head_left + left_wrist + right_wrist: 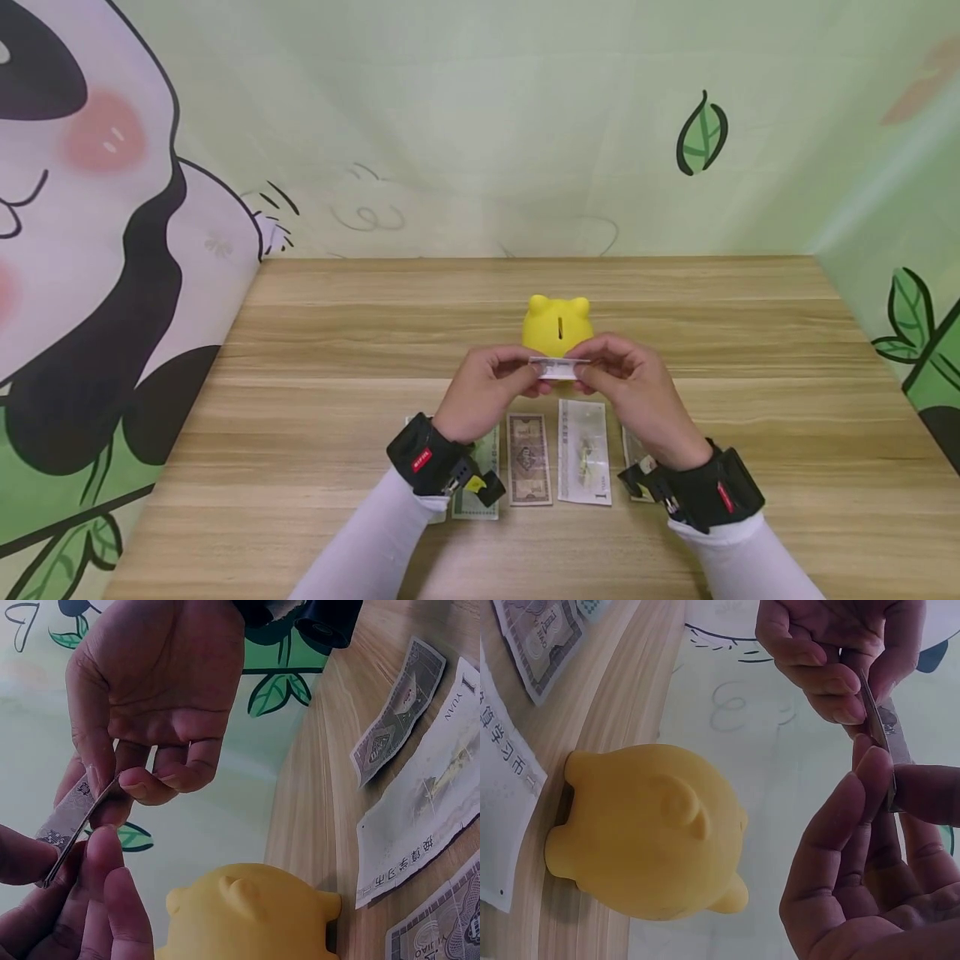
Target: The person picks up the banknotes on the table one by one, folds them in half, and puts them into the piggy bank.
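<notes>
A narrow folded banknote [555, 369] is stretched between both hands, in front of a yellow piggy bank [557, 323]. My left hand [480, 390] pinches one end between thumb and fingers. The other end is pinched the same way by my right hand [639, 390]. In the left wrist view the folded note [69, 811] shows a grey printed face and a thin dark edge. Seen from the right wrist, the piggy bank [645, 829] stands on the table beside the hands, which hold the note above the tabletop.
Several banknotes lie in a row on the wooden table [315, 350] nearer the person: a green one [487, 454], a brownish one [528, 458] and a white one marked 1 [585, 458]. Another note [632, 450] is partly hidden beneath the right wrist. A printed backdrop [480, 125] rises behind.
</notes>
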The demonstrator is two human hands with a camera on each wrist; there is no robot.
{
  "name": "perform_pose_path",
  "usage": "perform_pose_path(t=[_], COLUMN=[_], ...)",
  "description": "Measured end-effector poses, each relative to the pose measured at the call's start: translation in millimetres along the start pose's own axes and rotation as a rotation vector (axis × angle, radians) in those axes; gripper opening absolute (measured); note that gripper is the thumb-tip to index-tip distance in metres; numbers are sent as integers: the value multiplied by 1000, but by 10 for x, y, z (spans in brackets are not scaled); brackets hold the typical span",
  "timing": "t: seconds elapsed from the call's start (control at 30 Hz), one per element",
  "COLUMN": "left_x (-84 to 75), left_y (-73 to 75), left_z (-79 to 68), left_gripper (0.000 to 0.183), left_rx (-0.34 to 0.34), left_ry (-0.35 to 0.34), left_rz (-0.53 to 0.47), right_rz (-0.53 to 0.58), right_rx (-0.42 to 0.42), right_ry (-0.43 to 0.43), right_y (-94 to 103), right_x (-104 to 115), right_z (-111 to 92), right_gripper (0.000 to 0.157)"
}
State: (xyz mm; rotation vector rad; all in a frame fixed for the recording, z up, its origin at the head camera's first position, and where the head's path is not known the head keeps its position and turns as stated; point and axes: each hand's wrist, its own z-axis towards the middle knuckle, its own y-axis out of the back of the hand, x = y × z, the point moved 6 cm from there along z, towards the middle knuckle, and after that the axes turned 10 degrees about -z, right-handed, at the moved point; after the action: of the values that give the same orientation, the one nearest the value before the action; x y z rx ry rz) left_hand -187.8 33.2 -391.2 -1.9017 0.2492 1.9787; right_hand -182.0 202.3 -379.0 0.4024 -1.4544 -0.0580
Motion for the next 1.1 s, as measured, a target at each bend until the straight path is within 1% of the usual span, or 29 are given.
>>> perform_pose_path(t=[0.2, 0.4, 0.6, 0.77, 0.83, 0.97, 1.1], left_x=[2, -3, -12, -251, -338, -339, -338], left_y=[2, 7, 8, -60, -84, -84, -81], left_z=[-6, -11, -18, -93, -121, -120, -125], left_gripper=[19, 19, 17, 18, 18, 18, 18], left_rx=[-10, -21, -35, -37, -37, -42, -55], left_ry=[2, -17, -11, -3, -11, -20, -23], left_rz=[8, 12, 39, 73, 79, 82, 87], right_rz=[-10, -15, -17, -24, -26, -28, -33], right_rx=[5, 30, 35, 34, 36, 48, 76], right_ry=[7, -13, -36, -37, -37, -44, -52], right_y=[-7, -36, -52, -65, -70, -81, -103], right_x=[7, -14, -25, -33, -38, -43, -37], right_z=[-8, 4, 2, 4, 5, 0, -2], right_gripper=[16, 17, 18, 17, 16, 17, 18])
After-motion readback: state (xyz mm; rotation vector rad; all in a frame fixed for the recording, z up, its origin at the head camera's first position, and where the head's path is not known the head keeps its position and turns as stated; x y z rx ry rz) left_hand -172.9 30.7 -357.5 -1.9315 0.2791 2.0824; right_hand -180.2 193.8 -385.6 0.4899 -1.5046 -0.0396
